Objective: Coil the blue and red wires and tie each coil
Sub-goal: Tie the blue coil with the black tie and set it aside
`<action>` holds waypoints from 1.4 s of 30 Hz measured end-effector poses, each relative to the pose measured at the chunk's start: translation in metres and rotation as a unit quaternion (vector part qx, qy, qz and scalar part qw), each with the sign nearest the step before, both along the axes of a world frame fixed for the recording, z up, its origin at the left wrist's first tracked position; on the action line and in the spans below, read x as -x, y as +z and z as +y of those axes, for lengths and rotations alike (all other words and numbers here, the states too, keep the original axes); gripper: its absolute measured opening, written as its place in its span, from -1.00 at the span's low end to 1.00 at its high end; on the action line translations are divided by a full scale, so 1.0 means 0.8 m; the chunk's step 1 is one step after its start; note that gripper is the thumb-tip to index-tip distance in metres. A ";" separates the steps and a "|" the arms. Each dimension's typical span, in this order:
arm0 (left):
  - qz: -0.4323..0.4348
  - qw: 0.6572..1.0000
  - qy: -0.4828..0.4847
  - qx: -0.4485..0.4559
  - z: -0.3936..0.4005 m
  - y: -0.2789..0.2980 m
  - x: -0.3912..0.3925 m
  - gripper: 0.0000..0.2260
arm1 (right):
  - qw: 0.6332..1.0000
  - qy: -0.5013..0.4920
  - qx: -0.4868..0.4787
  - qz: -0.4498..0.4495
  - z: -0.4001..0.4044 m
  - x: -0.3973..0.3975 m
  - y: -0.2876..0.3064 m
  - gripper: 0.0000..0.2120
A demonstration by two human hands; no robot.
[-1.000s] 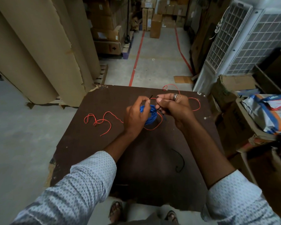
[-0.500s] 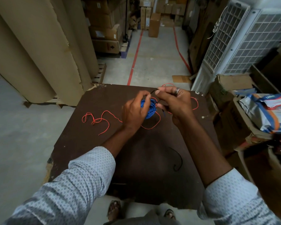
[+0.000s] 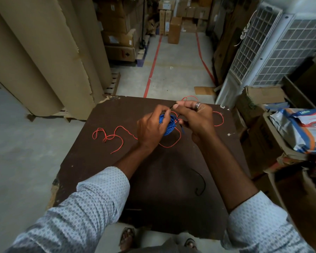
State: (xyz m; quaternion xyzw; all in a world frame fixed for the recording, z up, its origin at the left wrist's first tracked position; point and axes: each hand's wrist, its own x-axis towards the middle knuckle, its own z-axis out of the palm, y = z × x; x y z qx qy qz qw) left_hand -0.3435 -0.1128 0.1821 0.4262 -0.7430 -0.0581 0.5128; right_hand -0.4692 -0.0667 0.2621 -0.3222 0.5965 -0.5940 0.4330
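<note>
Blue coil [image 3: 169,125] held between both hands, above the red wire [image 3: 117,134].

A dim storeroom with a grey concrete floor [image 3: 16,152]. Two red floor lines [image 3: 154,61] run down the aisle toward stacked cardboard boxes [image 3: 174,30] at the far end. On the left, tall rolls of brown corrugated cardboard [image 3: 44,52] stand on a wooden pallet [image 3: 113,83]. On the right stands a white unit with a grid grille [image 3: 274,52], with open cartons [image 3: 259,99] and printed sacks [image 3: 299,128] beside it. The dark brown worktop [image 3: 98,170] has chipped corners.
</note>
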 end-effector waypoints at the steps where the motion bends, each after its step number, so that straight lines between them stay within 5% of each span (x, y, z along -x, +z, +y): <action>1: -0.001 1.000 -0.002 0.000 0.000 0.000 0.000 -0.83 | 1.000 0.000 -0.002 -0.001 -0.001 0.001 0.000 -0.79; 16: -0.018 1.000 -0.001 0.022 0.000 0.003 0.000 -0.86 | 0.999 0.019 -0.038 0.005 -0.006 0.006 -0.002 -0.82; 36: 0.023 0.996 -0.073 -0.040 0.002 0.004 -0.004 -0.84 | 0.983 0.074 0.040 0.163 -0.011 0.024 -0.003 -0.97; 42: 0.055 0.993 -0.079 -0.074 0.014 0.001 -0.006 -0.86 | 0.975 0.051 0.051 0.209 -0.013 0.033 -0.012 -0.85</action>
